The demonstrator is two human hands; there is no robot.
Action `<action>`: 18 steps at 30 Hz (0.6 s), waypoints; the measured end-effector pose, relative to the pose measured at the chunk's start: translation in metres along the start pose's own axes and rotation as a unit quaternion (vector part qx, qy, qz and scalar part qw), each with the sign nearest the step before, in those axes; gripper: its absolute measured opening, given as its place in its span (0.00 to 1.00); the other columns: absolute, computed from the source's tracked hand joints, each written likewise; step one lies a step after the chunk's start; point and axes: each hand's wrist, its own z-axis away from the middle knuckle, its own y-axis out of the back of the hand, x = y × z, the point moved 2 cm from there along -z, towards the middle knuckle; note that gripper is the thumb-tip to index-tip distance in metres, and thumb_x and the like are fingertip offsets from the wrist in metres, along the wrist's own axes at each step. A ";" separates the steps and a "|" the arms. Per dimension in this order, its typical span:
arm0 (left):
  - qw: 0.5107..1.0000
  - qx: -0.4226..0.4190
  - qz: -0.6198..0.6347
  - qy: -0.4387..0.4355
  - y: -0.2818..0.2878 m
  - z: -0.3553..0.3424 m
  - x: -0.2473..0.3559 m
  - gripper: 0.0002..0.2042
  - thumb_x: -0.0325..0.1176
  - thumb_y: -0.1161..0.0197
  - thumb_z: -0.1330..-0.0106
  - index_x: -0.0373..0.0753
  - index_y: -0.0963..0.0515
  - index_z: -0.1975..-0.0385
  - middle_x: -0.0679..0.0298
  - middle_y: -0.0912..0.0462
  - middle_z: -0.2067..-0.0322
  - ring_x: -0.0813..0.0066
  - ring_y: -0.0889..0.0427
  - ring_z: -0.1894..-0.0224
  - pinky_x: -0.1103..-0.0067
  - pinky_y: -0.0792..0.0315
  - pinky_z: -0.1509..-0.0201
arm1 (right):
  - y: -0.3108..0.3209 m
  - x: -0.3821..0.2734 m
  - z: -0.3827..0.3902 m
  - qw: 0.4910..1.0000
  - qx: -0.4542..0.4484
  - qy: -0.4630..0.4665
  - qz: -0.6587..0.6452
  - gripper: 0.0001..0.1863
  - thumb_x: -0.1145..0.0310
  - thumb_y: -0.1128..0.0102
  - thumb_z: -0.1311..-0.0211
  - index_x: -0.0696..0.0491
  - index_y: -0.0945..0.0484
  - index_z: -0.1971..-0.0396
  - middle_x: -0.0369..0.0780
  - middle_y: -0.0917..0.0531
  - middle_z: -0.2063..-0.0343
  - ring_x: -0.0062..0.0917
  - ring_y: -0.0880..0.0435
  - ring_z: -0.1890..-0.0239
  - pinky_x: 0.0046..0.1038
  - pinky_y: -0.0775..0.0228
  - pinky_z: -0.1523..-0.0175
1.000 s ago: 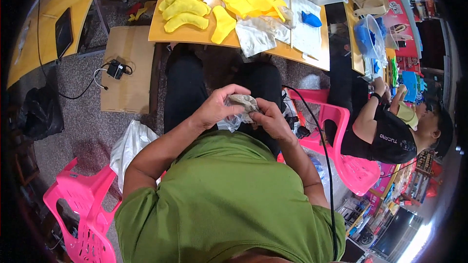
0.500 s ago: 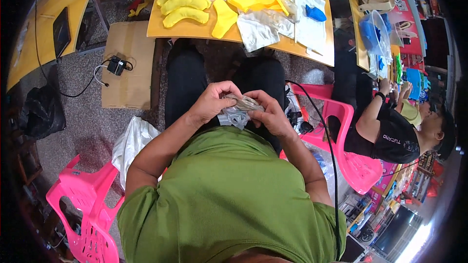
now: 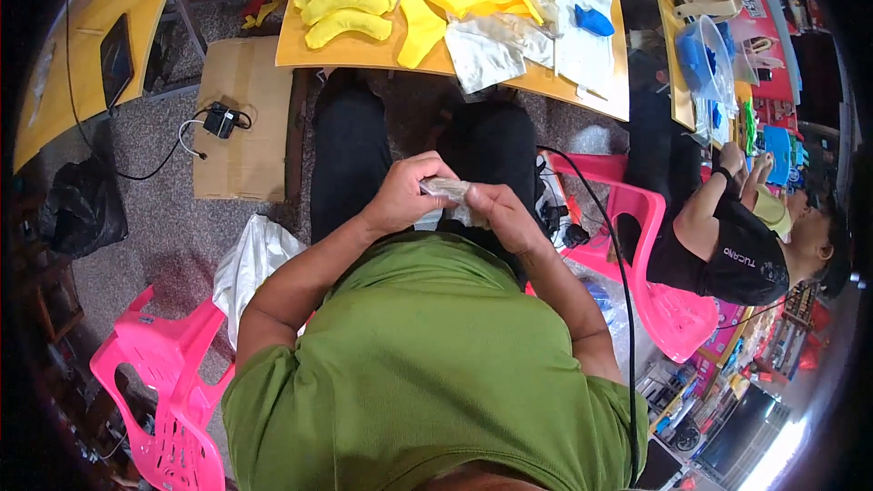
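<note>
Head view: crumpled clear wrapper, contents indistinct.

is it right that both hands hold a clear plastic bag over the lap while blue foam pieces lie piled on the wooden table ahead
Not quite. The head view shows the foam pieces piled on the wooden table are yellow, not blue. The rest stands: the left hand and right hand hold a clear plastic bag over the lap.

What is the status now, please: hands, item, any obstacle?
Left hand and right hand both pinch small clear plastic bag over lap. Nothing between them.
</note>
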 end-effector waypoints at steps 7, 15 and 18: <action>1.000 -0.008 0.021 0.017 -0.004 -0.001 -0.001 0.10 0.20 0.33 0.59 0.35 0.23 0.75 0.66 0.25 0.75 0.78 0.25 0.70 0.82 0.32 0.66 | -0.021 -0.018 -0.002 0.949 0.126 0.145 0.252 0.21 0.67 0.33 0.50 0.59 0.28 0.58 0.47 0.20 0.69 0.30 0.20 0.64 0.30 0.30 0.59; 0.965 -0.096 0.217 0.112 0.011 -0.009 0.004 0.06 0.26 0.33 0.46 0.36 0.23 0.72 0.70 0.23 0.73 0.85 0.26 0.71 0.85 0.31 0.66 | -0.016 -0.020 -0.004 0.957 0.078 0.061 0.271 0.12 0.70 0.38 0.46 0.59 0.26 0.63 0.44 0.21 0.74 0.24 0.22 0.70 0.29 0.31 0.65; 0.972 -0.096 0.177 0.118 0.017 -0.019 0.002 0.05 0.27 0.35 0.44 0.35 0.23 0.71 0.70 0.24 0.73 0.86 0.26 0.71 0.85 0.31 0.66 | -0.022 -0.036 -0.004 0.941 0.119 0.217 0.230 0.12 0.69 0.41 0.43 0.59 0.26 0.62 0.39 0.22 0.76 0.24 0.23 0.70 0.28 0.31 0.65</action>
